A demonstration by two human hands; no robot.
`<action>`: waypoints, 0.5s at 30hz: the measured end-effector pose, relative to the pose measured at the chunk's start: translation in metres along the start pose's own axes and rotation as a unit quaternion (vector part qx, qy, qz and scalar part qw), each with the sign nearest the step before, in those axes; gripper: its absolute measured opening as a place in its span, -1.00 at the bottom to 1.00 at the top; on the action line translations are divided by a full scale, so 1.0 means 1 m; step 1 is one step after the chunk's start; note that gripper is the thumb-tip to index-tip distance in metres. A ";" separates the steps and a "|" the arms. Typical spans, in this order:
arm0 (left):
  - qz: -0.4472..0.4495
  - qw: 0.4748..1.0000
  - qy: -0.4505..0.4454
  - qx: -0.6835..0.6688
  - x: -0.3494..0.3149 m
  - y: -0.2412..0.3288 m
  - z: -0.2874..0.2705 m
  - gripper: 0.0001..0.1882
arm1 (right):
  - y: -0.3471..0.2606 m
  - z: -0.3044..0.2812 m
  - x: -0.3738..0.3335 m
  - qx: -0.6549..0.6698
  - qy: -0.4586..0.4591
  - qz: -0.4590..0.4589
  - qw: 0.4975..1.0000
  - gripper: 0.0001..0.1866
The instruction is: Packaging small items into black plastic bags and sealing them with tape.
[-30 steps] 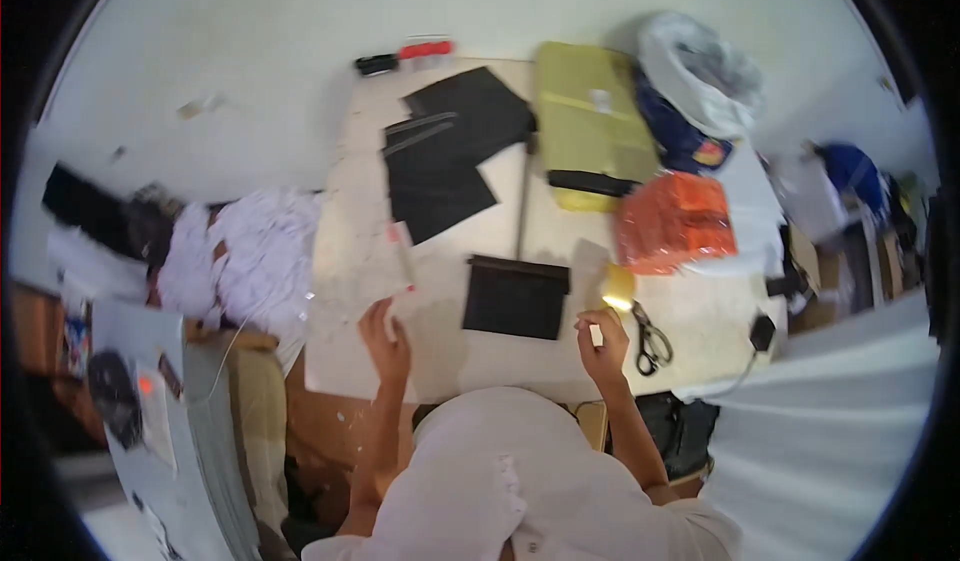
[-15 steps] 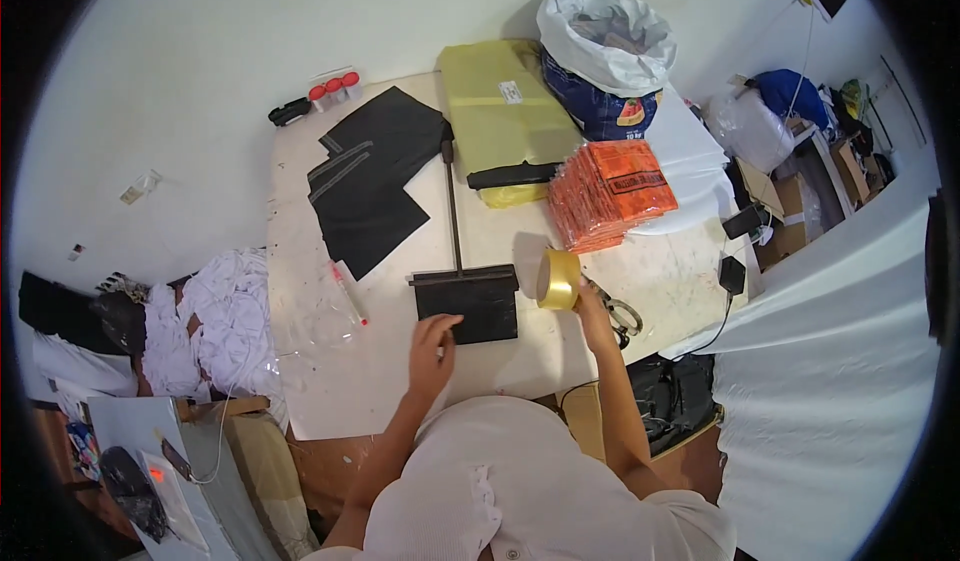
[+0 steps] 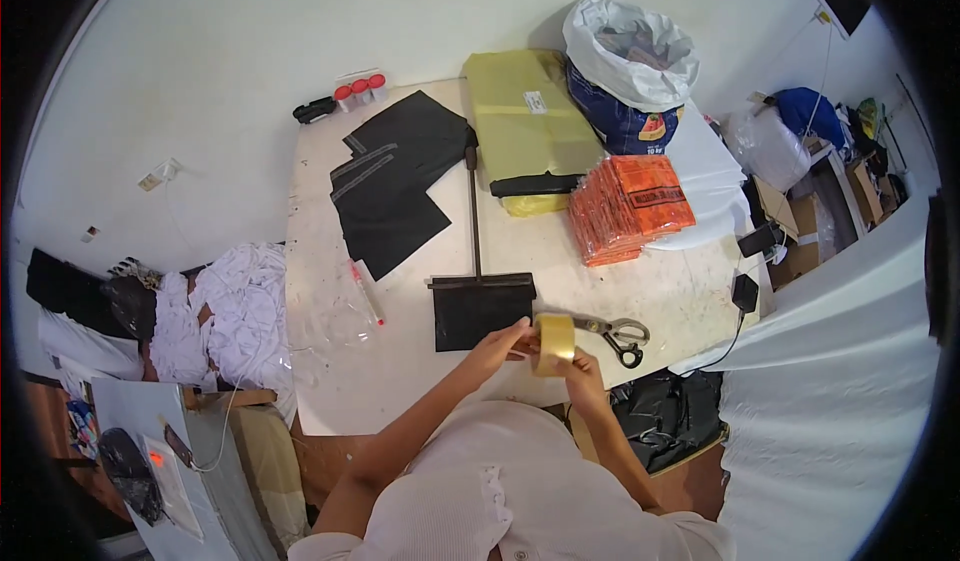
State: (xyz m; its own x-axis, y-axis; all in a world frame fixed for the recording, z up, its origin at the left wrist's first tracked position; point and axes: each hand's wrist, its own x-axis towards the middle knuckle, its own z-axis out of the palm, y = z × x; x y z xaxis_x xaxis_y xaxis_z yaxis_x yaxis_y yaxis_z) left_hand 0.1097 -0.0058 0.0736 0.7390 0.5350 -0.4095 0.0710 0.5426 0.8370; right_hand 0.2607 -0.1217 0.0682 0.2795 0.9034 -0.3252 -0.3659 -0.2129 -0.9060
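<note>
One gold tape roll (image 3: 558, 346), axis nine-to-three, hole facing nine, is at five o'clock on the table (image 3: 390, 396), clamped by right hand (image 3: 583, 376) fingers; left hand (image 3: 494, 350) grip unclear. Scissors (image 3: 604, 327) lie at three, black panel (image 3: 465, 323) at ten.

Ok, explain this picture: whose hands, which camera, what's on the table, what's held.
There is no machine here, just a person, bare-handed. The camera is the left one of two worn on the head, looking down; its fisheye lens bends straight edges. The right hand holds a yellowish tape roll; the left hand is beside it, seemingly touching. On the table lie scissors, a flat black piece with a long-handled dark bar across its top, more black pieces, orange packets and an olive package.
</note>
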 end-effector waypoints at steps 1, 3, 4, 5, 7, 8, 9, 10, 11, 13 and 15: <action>-0.072 0.997 -0.012 -0.015 0.009 -0.004 0.002 -0.41 | 0.007 -0.002 -0.006 -0.024 0.002 0.035 0.999 -0.80; -0.121 0.992 -0.017 0.016 0.017 -0.012 0.007 -0.40 | 0.016 -0.010 -0.018 -0.009 -0.024 0.045 0.999 -0.78; -0.167 0.985 -0.019 0.046 0.019 -0.014 0.010 -0.38 | 0.020 -0.014 -0.024 -0.041 -0.039 0.045 0.997 -0.77; -0.169 0.984 -0.024 0.047 0.021 -0.016 0.012 -0.38 | 0.021 -0.019 -0.028 -0.074 -0.053 0.045 0.995 -0.77; -0.196 0.979 -0.030 0.052 0.021 -0.015 0.014 -0.38 | 0.012 -0.041 -0.029 -0.185 -0.049 -0.048 0.980 -0.76; -0.198 0.978 -0.034 0.053 0.021 -0.016 0.014 -0.38 | 0.005 -0.053 -0.026 -0.293 -0.052 -0.141 0.944 -0.74; -0.194 0.979 -0.049 0.042 0.020 -0.015 0.013 -0.38 | -0.004 -0.063 -0.021 -0.387 0.001 -0.182 0.904 -0.72; -0.189 0.980 -0.063 0.030 0.019 -0.014 0.011 -0.37 | -0.015 -0.071 -0.012 -0.476 0.052 -0.219 0.850 -0.69; -0.190 0.979 -0.067 0.032 0.018 -0.013 0.011 -0.37 | -0.028 -0.081 -0.001 -0.538 0.075 -0.261 0.798 -0.62; -0.181 0.981 -0.058 0.040 0.016 -0.011 0.013 -0.35 | -0.044 -0.101 0.010 -0.495 0.083 -0.167 0.849 -0.58; -0.195 0.977 -0.057 0.067 0.016 -0.009 0.013 -0.33 | -0.042 -0.128 0.027 -0.615 -0.016 -0.268 0.742 -0.53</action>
State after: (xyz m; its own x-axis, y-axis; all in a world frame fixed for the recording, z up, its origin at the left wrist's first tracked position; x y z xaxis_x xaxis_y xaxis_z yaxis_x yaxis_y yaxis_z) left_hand 0.1302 -0.0102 0.0645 0.7078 0.2234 -0.6702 0.4437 0.5977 0.6678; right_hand 0.3970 -0.1357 0.0629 0.0642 0.9850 0.1603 0.8815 0.0193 -0.4719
